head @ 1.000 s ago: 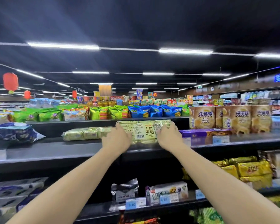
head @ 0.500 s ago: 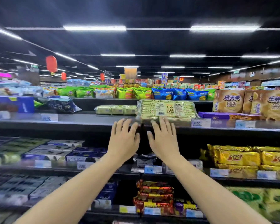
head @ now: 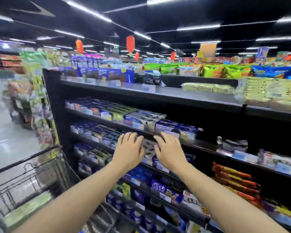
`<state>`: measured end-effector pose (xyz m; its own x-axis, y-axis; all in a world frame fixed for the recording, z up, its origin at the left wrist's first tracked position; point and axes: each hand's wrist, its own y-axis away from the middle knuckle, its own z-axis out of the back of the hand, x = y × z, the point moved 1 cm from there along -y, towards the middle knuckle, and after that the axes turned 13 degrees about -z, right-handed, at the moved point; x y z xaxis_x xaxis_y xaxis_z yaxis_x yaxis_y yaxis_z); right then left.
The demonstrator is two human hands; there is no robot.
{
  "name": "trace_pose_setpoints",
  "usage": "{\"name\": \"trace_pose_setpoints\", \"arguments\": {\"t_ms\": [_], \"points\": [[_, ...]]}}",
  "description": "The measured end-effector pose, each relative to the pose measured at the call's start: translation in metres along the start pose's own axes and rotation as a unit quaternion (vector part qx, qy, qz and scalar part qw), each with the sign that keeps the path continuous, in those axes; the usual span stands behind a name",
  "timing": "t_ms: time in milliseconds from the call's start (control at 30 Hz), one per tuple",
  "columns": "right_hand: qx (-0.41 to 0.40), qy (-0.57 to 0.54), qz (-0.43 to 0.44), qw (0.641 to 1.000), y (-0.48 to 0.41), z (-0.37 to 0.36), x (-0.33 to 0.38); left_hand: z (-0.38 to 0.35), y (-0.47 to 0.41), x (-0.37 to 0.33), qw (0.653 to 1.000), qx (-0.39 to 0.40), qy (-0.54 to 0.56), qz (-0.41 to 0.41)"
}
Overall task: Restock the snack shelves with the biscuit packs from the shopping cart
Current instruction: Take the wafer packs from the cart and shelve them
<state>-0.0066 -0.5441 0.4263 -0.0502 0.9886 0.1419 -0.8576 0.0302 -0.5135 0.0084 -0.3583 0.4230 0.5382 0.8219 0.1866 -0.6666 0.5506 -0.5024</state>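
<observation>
Hands, head view, centre: left hand (head: 128, 150) and right hand (head: 170, 152) empty, fingers spread, seemingly between loads. Shopping cart (head: 23, 161), 8 o'clock: pale green biscuit packs (head: 27, 209) inside, awaiting shelving. Matching stack (head: 272, 89), 2 o'clock, top shelf (head: 175, 95).

Four lanterns (head: 130, 44), one cart (head: 26, 159)

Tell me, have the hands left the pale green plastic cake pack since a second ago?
Yes. The left hand and right hand have dropped down and leftward from the pale green plastic cake pack, now open before blue biscuit boxes.
</observation>
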Motion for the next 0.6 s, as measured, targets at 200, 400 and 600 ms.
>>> {"name": "trace_pose_setpoints", "arguments": {"t_ms": [200, 400, 600], "points": [[0.093, -0.024, 0.058, 0.994, 0.002, -0.074, 0.140, -0.014, 0.113, 0.117, 0.996, 0.063, -0.025, 0.059], [0.196, -0.040, 0.105, 0.974, 0.016, -0.146, 0.280, -0.012, 0.229, 0.232, 0.980, 0.137, -0.043, 0.136], [0.282, -0.024, 0.132, 0.950, 0.037, -0.202, 0.377, -0.020, 0.317, 0.311, 0.959, 0.185, -0.017, 0.213]]}}
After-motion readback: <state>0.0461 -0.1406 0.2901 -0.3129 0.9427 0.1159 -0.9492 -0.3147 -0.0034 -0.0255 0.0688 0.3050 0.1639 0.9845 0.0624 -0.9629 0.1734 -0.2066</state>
